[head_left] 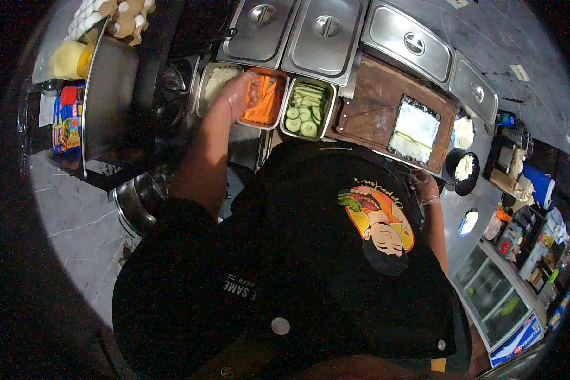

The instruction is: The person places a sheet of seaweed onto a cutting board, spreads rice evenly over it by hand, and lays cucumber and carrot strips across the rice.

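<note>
My left hand (239,96), in a clear glove, reaches into the metal container of orange carrot strips (266,98). Its fingertips are blurred among the strips, so whether it grips any is unclear. My right hand (424,185), also gloved, is low beside the front edge of the wooden board (370,107), its fingers partly hidden against the black shirt. On the board lies a dark seaweed sheet (394,149) covered with white rice (418,120), with a thin green strip (414,140) across it. Cucumber slices and sticks (307,111) fill the container right of the carrots.
A container of white shreds (220,83) is left of the carrots. Lidded steel pans (326,38) line the back. Right of the board are a black bowl with white food (463,168) and another white portion (463,132). A steel pot (136,206) stands at left.
</note>
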`<state>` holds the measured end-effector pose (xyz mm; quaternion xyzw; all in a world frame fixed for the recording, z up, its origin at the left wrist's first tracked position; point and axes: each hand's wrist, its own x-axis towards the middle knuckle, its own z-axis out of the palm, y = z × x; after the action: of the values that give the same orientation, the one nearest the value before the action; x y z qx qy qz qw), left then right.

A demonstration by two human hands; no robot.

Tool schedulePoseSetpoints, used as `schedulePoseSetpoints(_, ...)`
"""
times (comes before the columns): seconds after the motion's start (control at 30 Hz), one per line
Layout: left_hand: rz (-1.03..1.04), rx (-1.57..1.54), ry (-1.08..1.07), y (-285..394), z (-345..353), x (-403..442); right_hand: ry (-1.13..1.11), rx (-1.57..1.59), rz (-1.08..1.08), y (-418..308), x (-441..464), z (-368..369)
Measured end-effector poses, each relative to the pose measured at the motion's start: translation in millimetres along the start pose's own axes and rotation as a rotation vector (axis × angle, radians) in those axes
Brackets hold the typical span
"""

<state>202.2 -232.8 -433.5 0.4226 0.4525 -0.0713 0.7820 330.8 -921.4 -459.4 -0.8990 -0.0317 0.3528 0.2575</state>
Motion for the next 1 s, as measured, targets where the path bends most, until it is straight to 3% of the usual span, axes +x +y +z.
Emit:
schedulePoseSetpoints(0.23, -0.011, 0.488, 0.154, -8.6, 13.8, 5.5, -0.022, -0.013, 0.003, -6.3, 1.2, -1.0)
schedulePoseSetpoints(0.3, 0.206, 1.208, 0.024, -23.7, -5.3, 40.2, -0.023, -0.016, 0.016, -19.7, -5.2, -2.2)
schedulePoseSetpoints(0.33, 0.206, 1.209, 0.024, -26.0, -0.6, 42.7, -0.024, -0.018, 0.029, -22.3, -6.8, -2.0)
schedulePoseSetpoints(0.4, 0.135, 1.692, 0.16, -33.3, 24.1, 45.8, -0.017, -0.034, 0.004, -17.5, -4.7, 1.1)
schedulePoseSetpoints(0.43, 0.043, 1.647, 0.246, -28.7, 39.0, 30.7, -0.009, -0.051, -0.021, -12.9, -2.6, 2.8)
schedulePoseSetpoints(0.73, -0.017, 1.688, 0.313, -31.7, 54.3, 39.3, -0.075, 0.016, 0.041, -4.0, -3.5, 4.8)
schedulePoseSetpoints(0.93, -0.031, 1.898, 0.129, -35.4, 42.4, 64.7, -0.012, -0.012, -0.048, 11.5, -4.2, 13.9)
schedulePoseSetpoints(1.0, -0.026, 1.854, 0.158, -42.2, 39.5, 73.1, -0.011, 0.025, -0.027, 16.3, -3.5, 18.4)
